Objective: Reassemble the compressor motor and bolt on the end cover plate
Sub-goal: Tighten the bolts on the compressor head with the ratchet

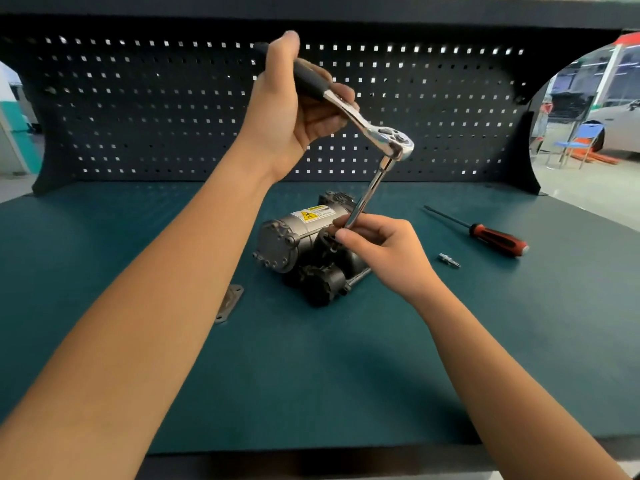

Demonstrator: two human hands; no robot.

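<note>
At centre of the green bench top lies the compressor motor, on its side, round end facing left. My right hand pinches the lower end of the extension bar just above the motor. My left hand grips the ratchet handle, up high. Left of motor is the cover plate, flat, apart. To the right, a small fitting & a screwdriver.
</note>
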